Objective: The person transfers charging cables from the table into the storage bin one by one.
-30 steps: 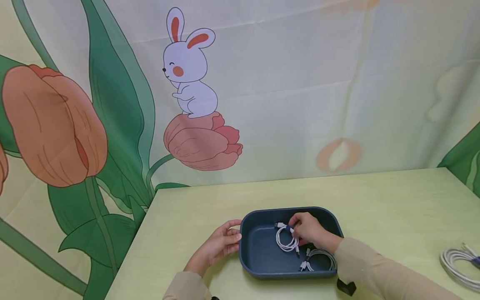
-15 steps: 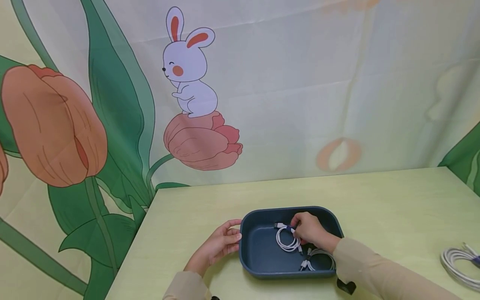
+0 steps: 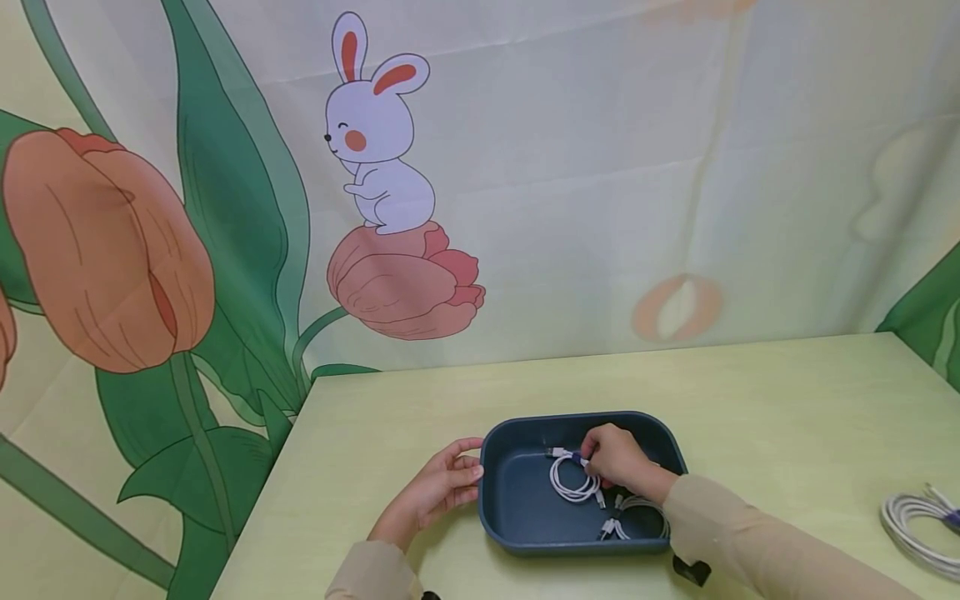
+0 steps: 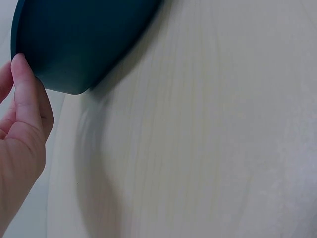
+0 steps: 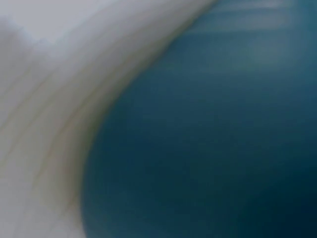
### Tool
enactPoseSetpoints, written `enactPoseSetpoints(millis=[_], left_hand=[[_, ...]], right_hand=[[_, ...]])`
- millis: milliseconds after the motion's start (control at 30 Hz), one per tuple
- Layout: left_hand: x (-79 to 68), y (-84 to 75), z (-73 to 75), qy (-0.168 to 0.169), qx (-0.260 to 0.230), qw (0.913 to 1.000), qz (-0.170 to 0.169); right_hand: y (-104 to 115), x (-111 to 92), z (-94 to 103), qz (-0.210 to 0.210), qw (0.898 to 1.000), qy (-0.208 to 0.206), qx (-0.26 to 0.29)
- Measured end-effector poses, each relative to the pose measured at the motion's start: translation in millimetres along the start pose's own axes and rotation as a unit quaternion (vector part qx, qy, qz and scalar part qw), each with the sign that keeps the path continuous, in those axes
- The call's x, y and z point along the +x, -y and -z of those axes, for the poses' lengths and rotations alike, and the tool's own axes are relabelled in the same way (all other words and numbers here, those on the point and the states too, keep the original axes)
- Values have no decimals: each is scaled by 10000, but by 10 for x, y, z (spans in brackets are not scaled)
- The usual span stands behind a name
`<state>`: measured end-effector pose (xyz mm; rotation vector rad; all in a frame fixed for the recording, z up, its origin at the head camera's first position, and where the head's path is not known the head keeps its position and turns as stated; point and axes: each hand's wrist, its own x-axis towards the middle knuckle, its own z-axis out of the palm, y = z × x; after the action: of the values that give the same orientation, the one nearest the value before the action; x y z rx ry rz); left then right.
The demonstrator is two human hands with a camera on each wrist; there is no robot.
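Observation:
A dark blue plastic bin (image 3: pixel 517 508) stands on the table. The left hand (image 3: pixel 431 496) rests its fingertips against the bin's left outer side, seen in the left wrist view with the thumb (image 4: pixel 25 82) against the bin wall (image 4: pixel 81 39). Reaching inside the bin, the right hand (image 3: pixel 621 458) pinches a coiled white USB cable (image 3: pixel 564 492) at its dark blue tie (image 3: pixel 578 458). A second coiled cable (image 3: pixel 645 502), partly hidden by the right wrist, lies in the bin's near right corner. The right wrist view holds only the bin's blurred blue wall (image 5: pixel 198 139).
A larger coil of pale cable (image 3: pixel 911 533) with a blue tie lies on the table at the right edge of the head view. The pale yellow-green table (image 3: pixel 787 417) ends against a printed fabric backdrop (image 3: pixel 562 167).
The cable coil in the right hand shifts slightly in the bin, its USB plug a little leftward now. The left hand and the bin keep their places.

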<state>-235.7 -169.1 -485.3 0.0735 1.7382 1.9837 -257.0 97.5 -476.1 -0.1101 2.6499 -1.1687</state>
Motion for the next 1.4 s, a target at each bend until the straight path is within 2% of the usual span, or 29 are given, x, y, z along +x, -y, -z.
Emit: enactPoseSetpoints(millis=[900, 1400], left_hand=[[-6, -2, 0, -42, 89, 10000, 18], [-14, -25, -20, -60, 84, 9999, 56]], right_hand=[[-50, 6, 20, 293, 9986, 45, -440], [13, -43, 210, -176, 9973, 507, 499]])
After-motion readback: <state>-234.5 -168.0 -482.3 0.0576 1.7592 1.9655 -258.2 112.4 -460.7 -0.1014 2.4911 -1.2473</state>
